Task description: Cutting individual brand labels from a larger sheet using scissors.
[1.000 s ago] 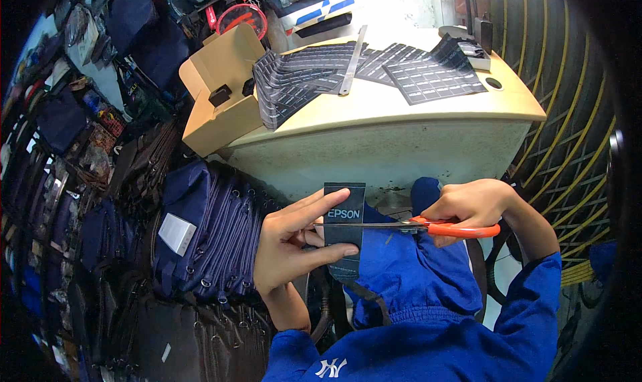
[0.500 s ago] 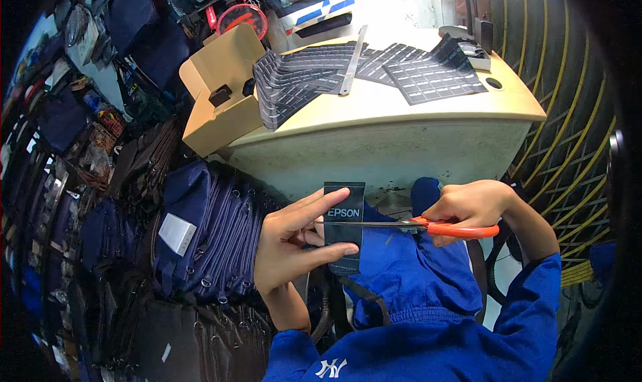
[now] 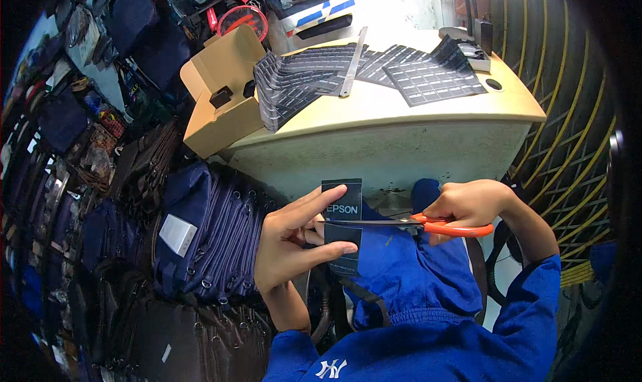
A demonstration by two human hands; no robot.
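Observation:
My left hand point(image 3: 294, 238) holds a dark label strip point(image 3: 352, 196) upright above my lap, with fingers on its upper part and thumb on its lower part. Light lettering is printed across the strip. In my right hand point(image 3: 468, 208) are scissors with orange handles point(image 3: 465, 231), fingers and thumb in the loops. Their metal blades point(image 3: 388, 223) point left and lie across the middle of the strip. A cut line shows along the blades, with the lower part slightly offset. Whether the cut runs the full width is hidden by my left fingers.
Ahead, a pale wooden table point(image 3: 374, 111) holds printed dark sheets point(image 3: 435, 81), a metal ruler point(image 3: 353, 64) and an open cardboard box point(image 3: 224, 118). Stacked dark blue bags point(image 3: 227, 228) fill the left, with a small white box point(image 3: 178, 235) on them. Meshwork point(image 3: 568, 141) stands at right.
The scissors have slid slightly left and their handles have drawn closer together. The strip's lower part now sits apart from the upper along the blade line. My left hand stays nearly still.

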